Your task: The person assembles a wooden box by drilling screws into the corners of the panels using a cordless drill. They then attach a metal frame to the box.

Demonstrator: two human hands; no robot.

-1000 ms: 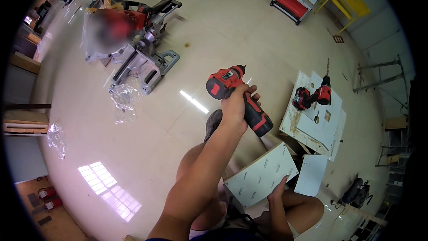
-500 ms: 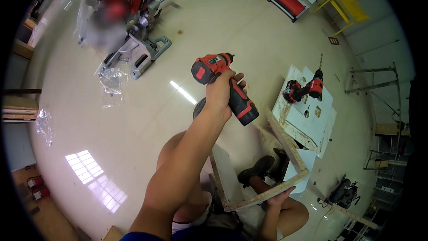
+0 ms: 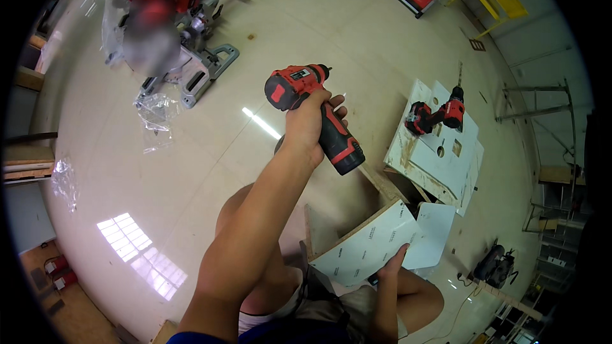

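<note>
My left hand (image 3: 305, 124) is stretched out ahead, its fingers wrapped round the handle of a red and black cordless drill (image 3: 341, 143). The drill's short tip points away and to the right. At the lower right, my right hand (image 3: 392, 266) grips the edge of a board box (image 3: 366, 242), thumb on its white printed face. The fingers behind that panel are hidden. This box of white-faced boards with raw chipboard edges stands tilted between my legs. A loose white panel (image 3: 432, 232) shows just beyond it.
A second red drill (image 3: 449, 111) with a long bit rests on stacked white boards (image 3: 408, 146) at right. A mitre saw (image 3: 191, 76) stands far left, near clear plastic wrap (image 3: 158, 114). A yellow stand (image 3: 494, 0) and metal frame (image 3: 535, 114) line the right wall.
The board box has turned in my right hand, so its white printed face shows instead of the open chipboard frame. The drill in my left hand has shifted slightly left and up.
</note>
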